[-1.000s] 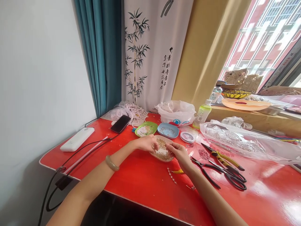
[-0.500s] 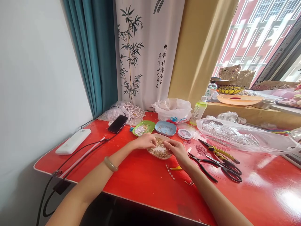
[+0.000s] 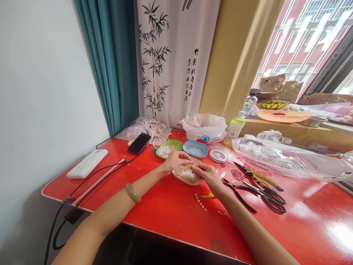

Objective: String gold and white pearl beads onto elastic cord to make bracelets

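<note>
Gold beads lie in a pale tray [image 3: 188,182] on the red table. Over its left side is my left hand [image 3: 176,162], thumb and fingers pinched; a bangle [image 3: 133,193] circles that forearm. My right hand [image 3: 204,173] pinches over the tray's right edge, its fingertips close to those of the left. Whatever sits between the fingertips is too small to make out. Behind the tray stand a green dish [image 3: 176,144] of pale and gold beads and a blue dish [image 3: 195,149] with small pieces. A short beaded strand [image 3: 200,202] lies in front, near a yellow curved piece [image 3: 207,195].
Right of my hand lie black-handled pliers [image 3: 239,191], scissors [image 3: 271,200] and yellow-black pliers [image 3: 261,180]. A roll of clear line [image 3: 217,155], a bottle [image 3: 234,129] and plastic bags [image 3: 205,129] stand behind. To the left are a phone [image 3: 139,143], a white power bank [image 3: 87,163] and cables [image 3: 102,176].
My left hand has moved slightly right, closer to the right hand's fingertips. The right hand stays over the tray's edge. The whole view has shifted a little.
</note>
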`<state>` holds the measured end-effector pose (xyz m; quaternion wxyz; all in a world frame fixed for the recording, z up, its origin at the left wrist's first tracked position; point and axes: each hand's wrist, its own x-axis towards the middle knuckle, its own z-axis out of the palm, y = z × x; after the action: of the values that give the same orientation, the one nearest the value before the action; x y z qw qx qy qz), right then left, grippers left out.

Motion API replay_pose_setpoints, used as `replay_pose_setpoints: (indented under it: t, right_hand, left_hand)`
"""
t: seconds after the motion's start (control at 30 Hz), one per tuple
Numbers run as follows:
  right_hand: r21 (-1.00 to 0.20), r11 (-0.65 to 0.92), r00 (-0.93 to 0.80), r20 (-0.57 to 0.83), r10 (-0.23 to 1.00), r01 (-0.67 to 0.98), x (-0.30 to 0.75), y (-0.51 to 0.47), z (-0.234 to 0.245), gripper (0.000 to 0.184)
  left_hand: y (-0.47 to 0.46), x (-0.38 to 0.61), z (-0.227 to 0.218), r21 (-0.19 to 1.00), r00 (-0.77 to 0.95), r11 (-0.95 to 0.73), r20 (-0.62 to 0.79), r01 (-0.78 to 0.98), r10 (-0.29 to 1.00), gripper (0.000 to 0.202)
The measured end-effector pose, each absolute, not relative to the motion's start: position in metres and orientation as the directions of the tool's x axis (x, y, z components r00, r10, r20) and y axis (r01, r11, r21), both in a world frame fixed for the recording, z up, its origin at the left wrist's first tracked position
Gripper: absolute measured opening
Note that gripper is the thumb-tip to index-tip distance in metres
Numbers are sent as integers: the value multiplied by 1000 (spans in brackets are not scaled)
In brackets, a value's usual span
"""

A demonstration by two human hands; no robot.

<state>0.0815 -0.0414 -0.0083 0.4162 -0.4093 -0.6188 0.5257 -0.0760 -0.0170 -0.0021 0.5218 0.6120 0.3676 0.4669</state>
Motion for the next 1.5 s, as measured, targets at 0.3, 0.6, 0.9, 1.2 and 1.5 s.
replay_pose_setpoints:
  t: [0.3,0.6,0.9,1.2,1.5]
  right_hand:
    - [-992,98,-313,70,947,75,82,-42,-7,27]
    - [-991,111,-316,84,945,69,82,-45,-3,24]
    - [-989,117,-346,80,935,88,82,-43,-4,22]
    - [-987,132,-340,94,936,91,83,-44,-2,21]
    - [-991,112,-325,82,942,73,83,-42,-4,26]
  left_hand:
    - [-17,-75,-2,978,209,-192,206,-84,956,16]
    - [-16,-73,-5,975,174,-215,221,-56,959,15]
    - [-16,-74,-6,968,193,-243,251,-63,949,16]
    - [-8,-82,-10,969,202,-241,248,-57,947,24]
    - [24,-121,-13,935,75,-306,297,178,952,23]
